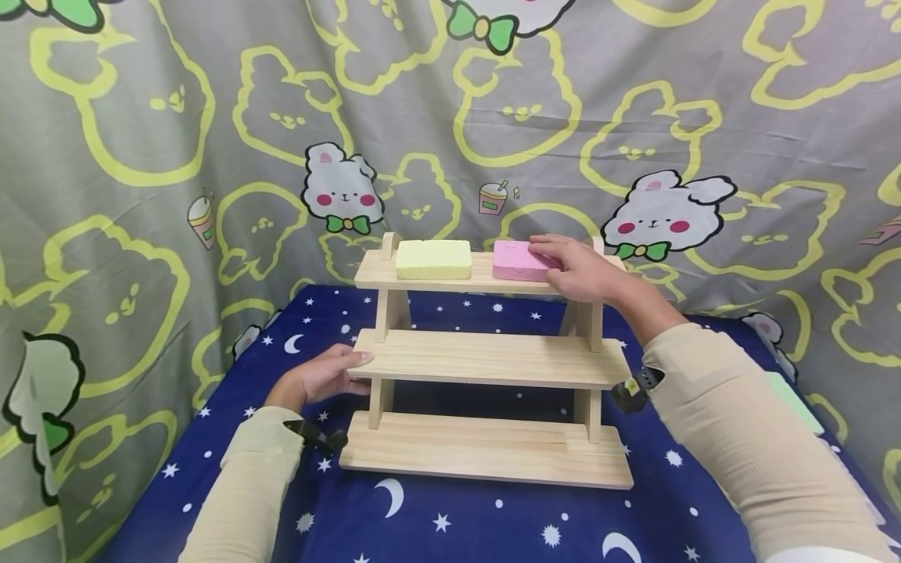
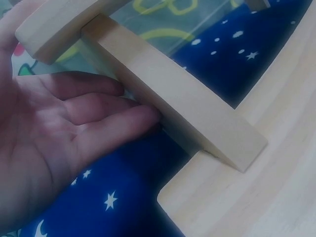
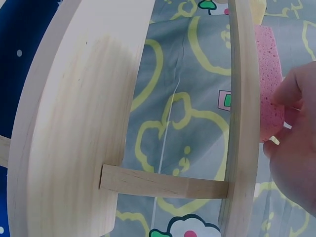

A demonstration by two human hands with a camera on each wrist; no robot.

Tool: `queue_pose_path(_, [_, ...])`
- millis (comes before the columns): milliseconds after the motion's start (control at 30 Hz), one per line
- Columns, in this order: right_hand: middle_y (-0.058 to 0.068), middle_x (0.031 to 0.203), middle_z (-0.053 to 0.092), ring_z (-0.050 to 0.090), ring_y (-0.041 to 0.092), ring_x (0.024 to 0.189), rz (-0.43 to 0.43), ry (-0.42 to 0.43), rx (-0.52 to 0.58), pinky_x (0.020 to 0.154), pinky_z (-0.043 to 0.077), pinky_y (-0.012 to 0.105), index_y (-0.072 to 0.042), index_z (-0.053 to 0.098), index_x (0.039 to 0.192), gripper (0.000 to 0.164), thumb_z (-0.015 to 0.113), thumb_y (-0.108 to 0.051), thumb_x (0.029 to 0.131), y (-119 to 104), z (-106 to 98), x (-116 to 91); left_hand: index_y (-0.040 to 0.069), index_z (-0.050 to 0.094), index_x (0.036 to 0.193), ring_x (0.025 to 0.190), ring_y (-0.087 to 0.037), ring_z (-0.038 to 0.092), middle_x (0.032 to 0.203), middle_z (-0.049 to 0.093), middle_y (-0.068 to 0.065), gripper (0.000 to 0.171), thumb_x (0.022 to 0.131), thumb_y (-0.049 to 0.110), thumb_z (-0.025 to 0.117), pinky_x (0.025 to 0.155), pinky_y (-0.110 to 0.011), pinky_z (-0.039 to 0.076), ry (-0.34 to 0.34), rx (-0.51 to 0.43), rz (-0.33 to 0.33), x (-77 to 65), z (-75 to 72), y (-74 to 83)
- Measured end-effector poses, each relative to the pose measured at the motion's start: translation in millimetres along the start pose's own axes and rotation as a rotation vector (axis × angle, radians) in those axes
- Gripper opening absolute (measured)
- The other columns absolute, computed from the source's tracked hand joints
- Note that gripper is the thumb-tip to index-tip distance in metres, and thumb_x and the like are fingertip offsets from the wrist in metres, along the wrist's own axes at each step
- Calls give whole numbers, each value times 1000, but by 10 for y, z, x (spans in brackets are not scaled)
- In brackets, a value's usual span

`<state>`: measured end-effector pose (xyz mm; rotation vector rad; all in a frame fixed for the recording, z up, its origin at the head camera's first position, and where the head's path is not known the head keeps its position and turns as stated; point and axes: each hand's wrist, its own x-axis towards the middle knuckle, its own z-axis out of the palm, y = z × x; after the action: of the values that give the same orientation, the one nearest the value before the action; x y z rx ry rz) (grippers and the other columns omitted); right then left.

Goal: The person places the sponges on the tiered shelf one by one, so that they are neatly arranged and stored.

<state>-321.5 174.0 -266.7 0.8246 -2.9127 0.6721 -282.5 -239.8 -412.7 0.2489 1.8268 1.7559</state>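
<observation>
A three-tier wooden shelf (image 1: 486, 450) stands on the table. Its top board carries a yellow sponge (image 1: 433, 259) on the left and a pink sponge (image 1: 519, 260) to the right of it. My right hand (image 1: 579, 267) holds the pink sponge by its right end, fingers over it and thumb at the front; the right wrist view shows the porous pink sponge (image 3: 269, 84) against the fingertips. My left hand (image 1: 327, 377) grips the left end of the middle board, thumb on top. Below that board, its fingers (image 2: 123, 123) lie against an upright support (image 2: 173, 94).
A dark blue cloth (image 1: 415, 524) with moons and stars covers the table. Behind hangs a grey curtain (image 1: 422, 102) with yellow outlines and rabbits. A pale green flat thing (image 1: 795, 403) lies at the right edge, partly hidden by my right sleeve.
</observation>
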Motion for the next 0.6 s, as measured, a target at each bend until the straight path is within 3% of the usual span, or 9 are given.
queue_pose_path(267, [16, 150, 32, 24, 35, 139, 0, 11, -2, 111, 22, 53, -2, 41, 140, 55, 47, -6, 86, 11, -13, -15, -17, 33, 132, 103, -23, 60, 109, 60, -11, 61, 93, 27, 53, 91, -49, 48, -4, 3, 3, -5, 8, 4])
queue_pose_path(600, [18, 150, 31, 26, 38, 138, 29, 44, 16, 107, 24, 58, -4, 36, 143, 60, 54, -16, 88, 157, -84, -180, -17, 33, 132, 102, -23, 60, 109, 60, -11, 60, 94, 25, 52, 90, -48, 48, 0, -7, -3, -20, 19, 10])
